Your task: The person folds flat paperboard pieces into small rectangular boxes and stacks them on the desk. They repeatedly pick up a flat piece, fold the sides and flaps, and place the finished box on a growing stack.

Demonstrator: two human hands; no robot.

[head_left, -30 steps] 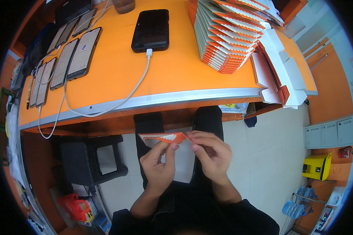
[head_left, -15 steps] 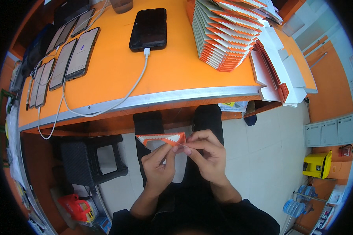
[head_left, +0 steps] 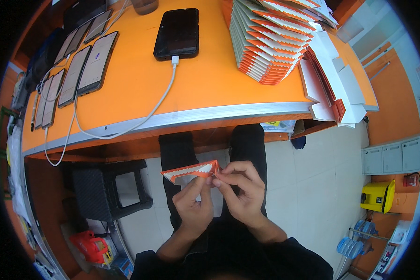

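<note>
The step in hand looks like shaping or pressing the right-hand corner of a folded orange-and-white paper piece (head_left: 191,171), held in the air above the lap, on the near side of the tabletop (head_left: 126,84) and below its edge. The left hand (head_left: 193,205) grips the piece along its near edge, thumb and fingers closed on the paper towards its right end, while the long part sticks out freely to the left. The right hand (head_left: 244,193) has its fingertips gathered at the right end, seemingly pinching the corner; the exact contact is too small to make out. Both sets of fingertips sit just beside each other. The next move probably calls for a steady left grip and light, precise pressure from the right fingers, since the thin paper could crease in the wrong place. On the far right of the tabletop stands a nested stack of similar orange-and-white pieces (head_left: 270,46), with an opened white carton (head_left: 322,49) to its right.
</note>
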